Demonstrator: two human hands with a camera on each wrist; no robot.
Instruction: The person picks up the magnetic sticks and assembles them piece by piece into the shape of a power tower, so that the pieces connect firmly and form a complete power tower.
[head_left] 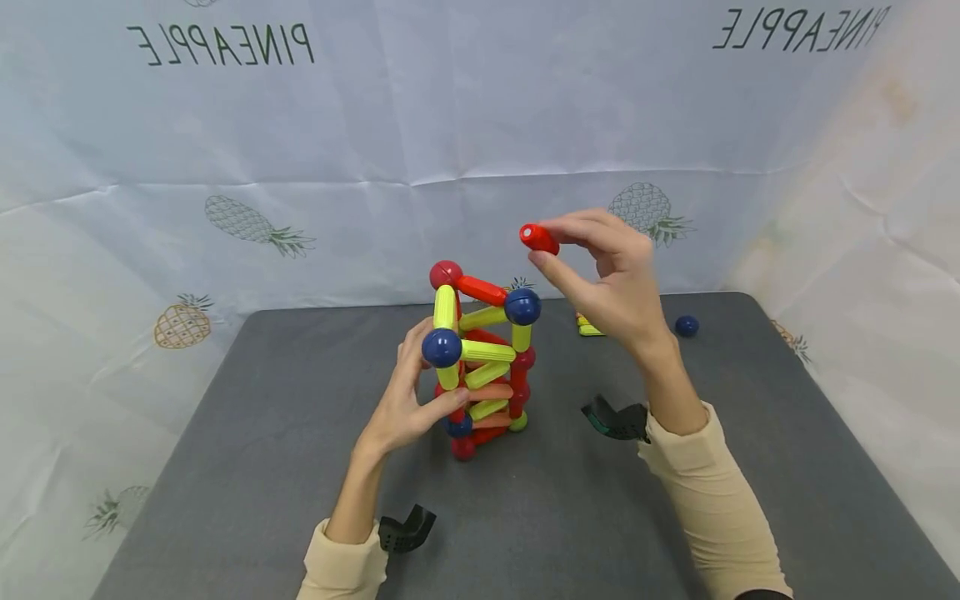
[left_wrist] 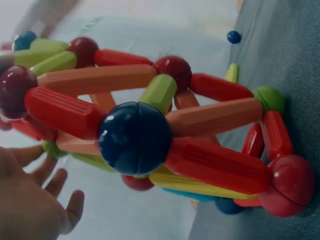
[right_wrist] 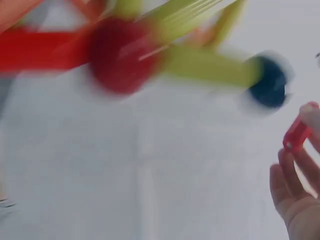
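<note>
A tower of magnetic sticks and balls point(head_left: 489, 353) stands upright on the table, built of red, yellow-green and orange sticks joined by red, blue and green balls. My left hand point(head_left: 408, 400) holds its left side, thumb in front and fingers behind. In the left wrist view those fingers point(left_wrist: 32, 185) sit loosely beside the tower, near a green ball point(left_wrist: 54, 149). Up and to the right of the tower, my right hand point(head_left: 603, 271) pinches a short red magnetic stick point(head_left: 538, 238) between thumb and fingers. The red stick point(right_wrist: 297, 132) is apart from the tower's blue ball point(right_wrist: 268, 81).
A loose blue ball point(head_left: 686, 326) lies on the right of the grey table point(head_left: 300, 475). Partly behind my right hand are some yellow-green sticks point(head_left: 590, 327). A pineapple-print cloth point(head_left: 375, 108) hangs behind the table's back edge.
</note>
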